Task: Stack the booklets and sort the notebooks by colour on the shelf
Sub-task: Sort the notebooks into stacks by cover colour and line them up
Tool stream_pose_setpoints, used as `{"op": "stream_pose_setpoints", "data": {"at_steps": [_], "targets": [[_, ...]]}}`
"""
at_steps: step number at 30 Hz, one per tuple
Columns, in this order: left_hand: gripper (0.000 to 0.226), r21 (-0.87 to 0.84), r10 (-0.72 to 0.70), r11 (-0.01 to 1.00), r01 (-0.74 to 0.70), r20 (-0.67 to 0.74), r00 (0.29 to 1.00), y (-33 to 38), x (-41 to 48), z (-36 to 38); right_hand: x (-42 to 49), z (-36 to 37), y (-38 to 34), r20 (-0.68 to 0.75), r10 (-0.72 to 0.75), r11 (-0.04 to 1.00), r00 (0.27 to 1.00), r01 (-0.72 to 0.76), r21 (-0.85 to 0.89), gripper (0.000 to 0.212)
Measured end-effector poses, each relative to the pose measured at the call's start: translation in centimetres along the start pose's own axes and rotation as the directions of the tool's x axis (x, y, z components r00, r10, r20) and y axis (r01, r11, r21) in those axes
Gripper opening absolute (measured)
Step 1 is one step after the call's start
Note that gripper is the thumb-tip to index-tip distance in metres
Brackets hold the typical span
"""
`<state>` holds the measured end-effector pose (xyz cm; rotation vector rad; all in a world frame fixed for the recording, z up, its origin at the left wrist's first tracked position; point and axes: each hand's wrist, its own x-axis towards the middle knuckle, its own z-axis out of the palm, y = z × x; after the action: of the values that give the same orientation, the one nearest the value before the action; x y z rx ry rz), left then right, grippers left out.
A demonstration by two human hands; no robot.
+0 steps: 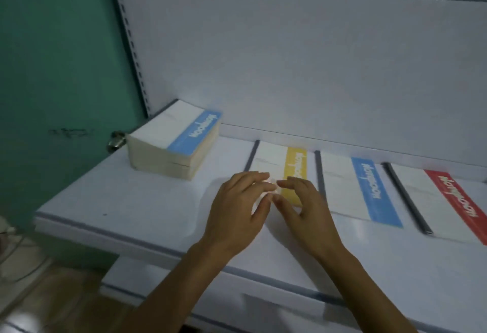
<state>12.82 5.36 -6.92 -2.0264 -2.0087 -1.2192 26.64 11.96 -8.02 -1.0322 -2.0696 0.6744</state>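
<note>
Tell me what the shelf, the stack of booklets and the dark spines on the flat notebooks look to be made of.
Shelf: looks like painted metal, smooth and faintly glossy; a slotted upright runs up its back corner. Stack of booklets: paper, matte, with cream page edges showing down its side. Dark spines: probably plastic slide binders, thin, straight, slightly shiny; the blur leaves it open.

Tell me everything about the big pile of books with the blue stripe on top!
The thick stack of white paper booklets with a blue band sits at the left end of the white shelf, turned at an angle to the edge. The top cover is white with a blue stripe bearing white lettering. Cream page edges show on its sides, slightly uneven. It lies flat, and neither hand touches it.
</note>
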Motion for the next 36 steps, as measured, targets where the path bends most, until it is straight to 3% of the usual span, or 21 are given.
{"op": "stream_pose_setpoints", "data": {"at_steps": [7, 12, 16, 20, 22, 24, 27, 31, 33, 36], "targets": [[0.030, 0.078, 0.027, 0.997, -0.020, -0.095, 0.995, -9.4, -0.8, -8.8, 4.6, 10.1, -8.6, 0.011, -0.046, 0.982, 0.999, 0.043, 0.184, 0.025], [0.028, 0.139, 0.128, 0.984, -0.114, -0.101, 0.987, -14.7, 1.0, -12.4, 6.7, 14.5, -10.6, -0.057, 0.215, 0.904, 0.975, -0.177, 0.388, 0.014], [0.035, 0.235, 0.265, 0.936, -0.264, 0.025, 0.964, -15.7, 4.1, -12.5, 7.0, 14.4, -10.0, -0.208, 0.428, 0.826, 0.880, -0.287, 0.486, 0.016], [0.069, 0.447, 0.156, 0.840, -0.308, 0.345, 0.925, -16.8, 5.9, -11.8, 6.9, 13.5, -9.2, -0.158, 0.583, 0.700, 0.797, -0.393, 0.597, 0.013], [0.066, 0.468, 0.162, 0.818, -0.334, 0.369, 0.915, -17.4, 5.3, -11.6, 7.6, 13.5, -9.5, -0.149, 0.629, 0.647, 0.763, -0.407, 0.644, 0.012], [0.055, 0.402, 0.238, 0.842, -0.358, 0.318, 0.918, -16.8, 4.2, -11.8, 8.4, 13.6, -9.9, -0.085, 0.654, 0.581, 0.752, -0.427, 0.692, 0.022], [0.051, 0.256, 0.290, 0.897, -0.360, 0.276, 0.917, -15.3, 2.2, -12.2, 8.9, 13.6, -10.5, 0.125, 0.621, 0.449, 0.774, -0.482, 0.752, 0.040], [0.052, -0.091, 0.209, 0.978, -0.189, 0.364, 0.908, -14.4, 1.5, -13.9, 8.4, 12.7, -10.3, 0.266, 0.572, 0.382, 0.776, -0.538, 0.751, 0.029], [0.041, -0.264, 0.181, 0.958, -0.109, 0.268, 0.946, -14.4, 2.0, -14.7, 7.7, 12.2, -10.2, 0.270, 0.584, 0.356, 0.765, -0.540, 0.762, 0.034], [0.023, -0.310, 0.141, 0.942, -0.124, 0.032, 0.990, -15.0, 3.6, -15.4, 6.5, 11.3, -10.0, 0.269, 0.639, 0.276, 0.721, -0.541, 0.795, 0.031]]}}
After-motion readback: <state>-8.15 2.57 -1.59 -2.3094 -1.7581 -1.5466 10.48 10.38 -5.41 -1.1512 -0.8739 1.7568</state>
